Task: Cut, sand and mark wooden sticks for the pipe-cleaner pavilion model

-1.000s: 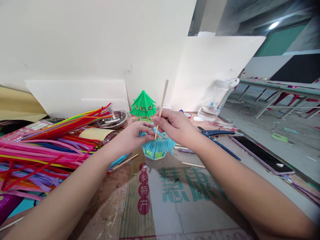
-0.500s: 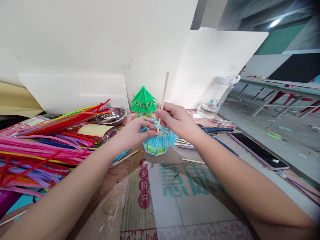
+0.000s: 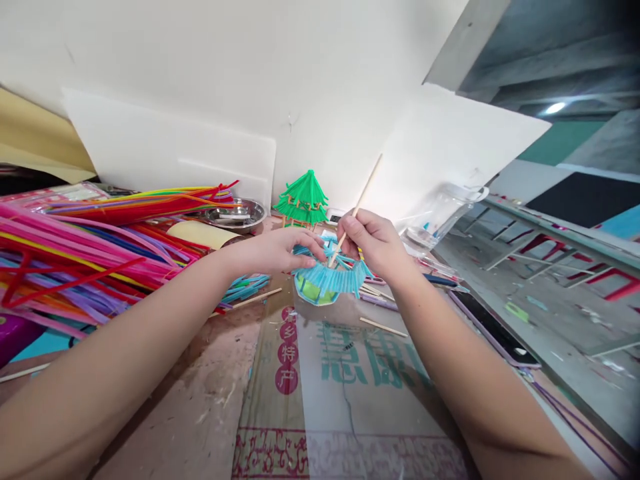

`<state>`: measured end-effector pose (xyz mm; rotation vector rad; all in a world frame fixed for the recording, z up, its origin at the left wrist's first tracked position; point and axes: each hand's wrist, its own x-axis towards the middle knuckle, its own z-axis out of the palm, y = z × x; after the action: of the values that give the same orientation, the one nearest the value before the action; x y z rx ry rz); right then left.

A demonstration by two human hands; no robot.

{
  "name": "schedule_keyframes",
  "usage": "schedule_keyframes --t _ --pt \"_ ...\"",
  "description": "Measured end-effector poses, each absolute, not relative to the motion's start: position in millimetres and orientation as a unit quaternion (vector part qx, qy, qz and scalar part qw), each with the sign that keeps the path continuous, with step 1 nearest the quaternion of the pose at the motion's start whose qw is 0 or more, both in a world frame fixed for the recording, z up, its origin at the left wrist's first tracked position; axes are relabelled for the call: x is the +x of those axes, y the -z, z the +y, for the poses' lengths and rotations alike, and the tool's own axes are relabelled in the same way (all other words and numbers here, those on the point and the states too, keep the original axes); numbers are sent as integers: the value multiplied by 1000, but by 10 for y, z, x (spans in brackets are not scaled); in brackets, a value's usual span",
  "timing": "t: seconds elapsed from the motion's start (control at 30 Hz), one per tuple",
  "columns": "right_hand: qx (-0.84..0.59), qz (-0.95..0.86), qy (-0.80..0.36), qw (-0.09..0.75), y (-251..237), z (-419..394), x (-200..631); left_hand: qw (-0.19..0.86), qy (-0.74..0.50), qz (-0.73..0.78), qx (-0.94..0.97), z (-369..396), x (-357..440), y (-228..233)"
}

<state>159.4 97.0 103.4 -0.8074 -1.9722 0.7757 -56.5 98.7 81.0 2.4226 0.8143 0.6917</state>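
My right hand [image 3: 370, 241] pinches a thin wooden stick [image 3: 369, 180], which leans up to the right. The stick's lower end touches the top of a small blue pipe-cleaner model [image 3: 325, 280] with a fringed roof and a green base. With thumb and fingers, my left hand [image 3: 295, 250] grips the roof's left edge, hiding part of it. Behind the hands stands a green pipe-cleaner pavilion [image 3: 307, 195] with a pointed roof.
Bundles of coloured pipe cleaners [image 3: 95, 253] fill the left side, near a metal dish [image 3: 257, 217]. Several wooden sticks [image 3: 383, 327] lie about. On the right are a clear plastic jug [image 3: 445, 210] and a phone [image 3: 493, 327]. Printed cardboard [image 3: 270, 400] covers the table front.
The stick has tipped from nearly upright to a slant toward the right, and my right hand has turned with it. My left hand still holds the blue model. The camera view has tilted.
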Motion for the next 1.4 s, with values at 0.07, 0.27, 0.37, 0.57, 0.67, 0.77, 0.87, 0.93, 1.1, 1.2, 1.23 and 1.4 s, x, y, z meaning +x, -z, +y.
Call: schedule_keyframes --t 0.07,0.27,0.37,0.57,0.67,0.77,0.87,0.93,1.1,1.2,1.23,1.4 --pt "-325 -796 -289 421 -1036 973 1603 233 -262 306 885 992 -554 -800" --pt "-343 -794 -260 429 -1016 1027 1651 187 -293 336 875 985 -450 -760" --pt "-353 -786 -259 436 -1010 1065 1679 162 -317 349 867 1001 -377 -697" --pt "-359 -787 -244 438 -993 1133 1734 131 -352 351 858 1057 -315 -570" --pt "-363 -797 -210 434 -985 1126 1727 131 -355 348 858 1062 -332 -557" --pt "-363 -815 -165 421 -993 1093 1699 137 -359 351 854 1052 -347 -560" --pt "-362 -825 -140 411 -1024 1068 1667 146 -363 357 848 1034 -347 -573" --pt "-362 -828 -138 404 -1052 1071 1649 153 -364 361 845 1015 -345 -592" --pt "-355 -838 -149 386 -1091 1118 1640 163 -368 363 840 957 -351 -662" --pt "-356 -834 -161 390 -1071 1126 1656 171 -374 367 835 935 -352 -684" --pt "-358 -830 -164 395 -1061 1122 1661 174 -377 369 832 932 -343 -684" --pt "-360 -825 -152 407 -1048 1056 1665 176 -437 390 791 926 -195 -654"
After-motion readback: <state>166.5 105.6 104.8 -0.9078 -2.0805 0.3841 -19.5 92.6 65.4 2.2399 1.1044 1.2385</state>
